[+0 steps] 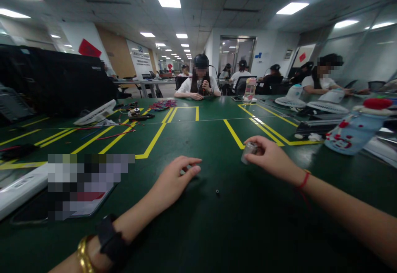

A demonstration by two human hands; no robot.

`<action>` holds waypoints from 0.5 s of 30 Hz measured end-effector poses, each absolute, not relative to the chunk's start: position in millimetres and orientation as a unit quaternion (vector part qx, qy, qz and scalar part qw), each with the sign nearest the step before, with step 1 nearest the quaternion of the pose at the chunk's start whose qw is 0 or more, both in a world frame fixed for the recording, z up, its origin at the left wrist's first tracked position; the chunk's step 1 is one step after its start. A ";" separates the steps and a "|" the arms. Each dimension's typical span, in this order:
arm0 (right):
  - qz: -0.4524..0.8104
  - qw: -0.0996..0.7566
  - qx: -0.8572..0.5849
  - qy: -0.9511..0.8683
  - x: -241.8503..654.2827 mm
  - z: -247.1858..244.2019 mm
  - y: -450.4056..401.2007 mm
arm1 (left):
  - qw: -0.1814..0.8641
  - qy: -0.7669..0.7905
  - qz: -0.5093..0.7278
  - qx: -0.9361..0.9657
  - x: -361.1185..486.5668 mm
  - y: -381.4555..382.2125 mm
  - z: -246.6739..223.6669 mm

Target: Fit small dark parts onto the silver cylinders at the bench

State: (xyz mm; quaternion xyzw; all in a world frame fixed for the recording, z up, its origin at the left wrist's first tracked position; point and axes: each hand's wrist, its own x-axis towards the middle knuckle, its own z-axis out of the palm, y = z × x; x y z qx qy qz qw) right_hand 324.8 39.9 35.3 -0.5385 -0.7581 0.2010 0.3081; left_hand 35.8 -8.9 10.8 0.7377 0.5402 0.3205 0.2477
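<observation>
My right hand [265, 155] grips a small silvery cylinder [247, 156] between thumb and fingers, just above or on the green table; its exact kind I cannot make out. To the left, my left hand [176, 178] hovers over the table with its fingers stretched forward and the thumb apart, holding nothing. Between the two hands, closer to me, a tiny black ring-like part [217, 192] lies on the tabletop [198, 231].
At the left lie a phone-like slab [34, 211] and a long white case [23, 186]. A blue bottle [350, 130] with a red top stands right. White fans [291, 99] and loose wires [163, 104] lie further back. A person [198, 80] sits opposite.
</observation>
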 end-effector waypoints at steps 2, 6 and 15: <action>0.097 0.264 -0.609 -0.742 358.9 42.7 64.9 | 0.218 0.581 0.363 0.695 18.9 0.2 10.6; -0.007 0.136 -0.724 -0.676 432.9 45.3 104.3 | 0.242 0.641 0.407 0.604 -1.2 14.4 3.0; -0.042 0.118 -0.724 -0.678 447.7 50.2 102.1 | 0.249 0.648 0.427 0.580 6.1 12.8 -1.2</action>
